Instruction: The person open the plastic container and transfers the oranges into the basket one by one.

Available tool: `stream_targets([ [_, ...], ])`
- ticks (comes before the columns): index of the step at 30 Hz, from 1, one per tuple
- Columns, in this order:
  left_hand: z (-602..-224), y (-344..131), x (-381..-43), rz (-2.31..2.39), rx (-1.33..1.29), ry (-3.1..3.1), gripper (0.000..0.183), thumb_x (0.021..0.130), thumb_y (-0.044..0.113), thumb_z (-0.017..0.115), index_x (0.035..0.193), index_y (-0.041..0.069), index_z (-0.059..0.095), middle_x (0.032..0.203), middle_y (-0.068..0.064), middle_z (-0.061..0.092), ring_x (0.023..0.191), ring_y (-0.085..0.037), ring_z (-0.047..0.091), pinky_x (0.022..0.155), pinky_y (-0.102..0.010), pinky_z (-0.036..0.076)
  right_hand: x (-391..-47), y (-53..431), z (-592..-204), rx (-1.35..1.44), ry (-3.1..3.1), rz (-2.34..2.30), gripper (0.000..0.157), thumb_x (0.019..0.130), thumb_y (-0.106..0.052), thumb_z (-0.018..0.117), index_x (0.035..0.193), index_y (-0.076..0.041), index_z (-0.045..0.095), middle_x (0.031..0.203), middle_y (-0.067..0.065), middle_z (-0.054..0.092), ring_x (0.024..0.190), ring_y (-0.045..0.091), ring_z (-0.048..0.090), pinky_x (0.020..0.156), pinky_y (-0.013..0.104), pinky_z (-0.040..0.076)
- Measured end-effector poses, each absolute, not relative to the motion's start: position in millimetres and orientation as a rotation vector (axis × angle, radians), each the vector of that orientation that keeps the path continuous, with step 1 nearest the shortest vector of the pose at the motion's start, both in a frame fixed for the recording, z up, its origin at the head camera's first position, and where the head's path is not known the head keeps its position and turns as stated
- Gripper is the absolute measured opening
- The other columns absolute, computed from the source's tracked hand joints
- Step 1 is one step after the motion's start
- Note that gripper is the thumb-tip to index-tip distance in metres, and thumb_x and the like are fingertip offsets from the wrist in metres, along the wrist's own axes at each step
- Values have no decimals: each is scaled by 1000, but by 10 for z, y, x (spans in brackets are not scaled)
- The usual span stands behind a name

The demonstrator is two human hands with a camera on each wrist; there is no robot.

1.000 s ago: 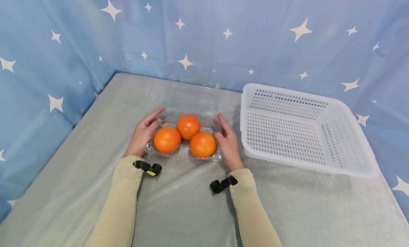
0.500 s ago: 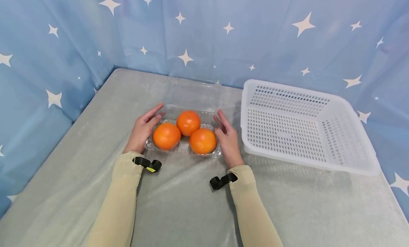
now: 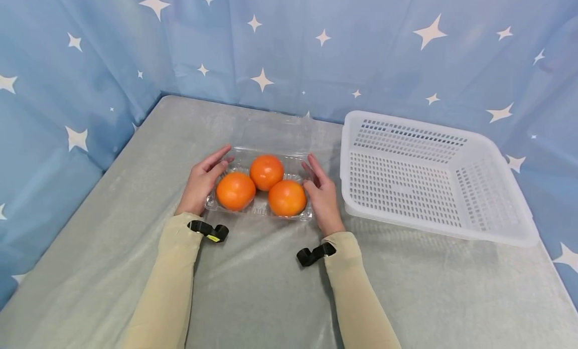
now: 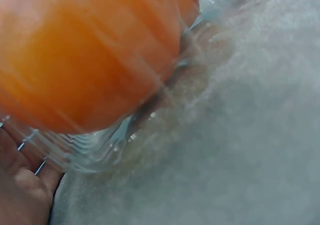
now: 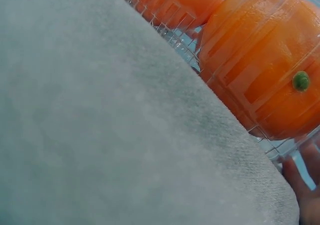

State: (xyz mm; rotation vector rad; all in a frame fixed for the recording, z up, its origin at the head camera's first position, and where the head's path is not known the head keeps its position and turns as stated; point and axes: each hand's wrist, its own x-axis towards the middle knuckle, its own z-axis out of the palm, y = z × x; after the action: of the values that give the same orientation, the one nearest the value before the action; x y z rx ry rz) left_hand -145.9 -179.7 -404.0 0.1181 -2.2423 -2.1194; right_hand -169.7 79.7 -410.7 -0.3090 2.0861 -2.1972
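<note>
In the head view, three oranges sit in a clear plastic clamshell box: a left orange, a back orange and a right orange. Its transparent lid is folded back behind it. My left hand rests along the box's left side, fingers fairly straight and thumb near the rim. On the opposite side, my right hand touches the box in the same way. Through the ribbed plastic, the right wrist view shows an orange with a green stem end. Some fingertips are hidden by the box.
A white perforated plastic basket stands to the right of the box. Grey cloth covers the table. A blue curtain with white stars hangs behind and at the left.
The whole head view has shifted slightly upward. The clear lid looks tipped a little farther back. Both hands stay at the box's sides, and the oranges keep their places.
</note>
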Motion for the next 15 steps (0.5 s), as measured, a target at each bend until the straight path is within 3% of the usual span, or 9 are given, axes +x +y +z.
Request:
stream_targets([
  [5,-4045,-1793,-1464,-2117,123,-2236,41,92,19,50,133,20,45,129,-10,49,120,-18,42,101,-37,29,-1725,806,-4146,-307,2078,-2208,61,83,7,40,138,-20,35,142,1,32,126,14,34,94,39,38],
  [15,-4045,-1794,-1463,-2110,139,-2241,41,92,20,50,132,21,46,127,-9,50,120,-17,41,102,-37,29,-1800,818,-4298,-309,2097,-2218,62,84,6,41,134,-29,39,141,-3,34,123,7,37,89,25,42],
])
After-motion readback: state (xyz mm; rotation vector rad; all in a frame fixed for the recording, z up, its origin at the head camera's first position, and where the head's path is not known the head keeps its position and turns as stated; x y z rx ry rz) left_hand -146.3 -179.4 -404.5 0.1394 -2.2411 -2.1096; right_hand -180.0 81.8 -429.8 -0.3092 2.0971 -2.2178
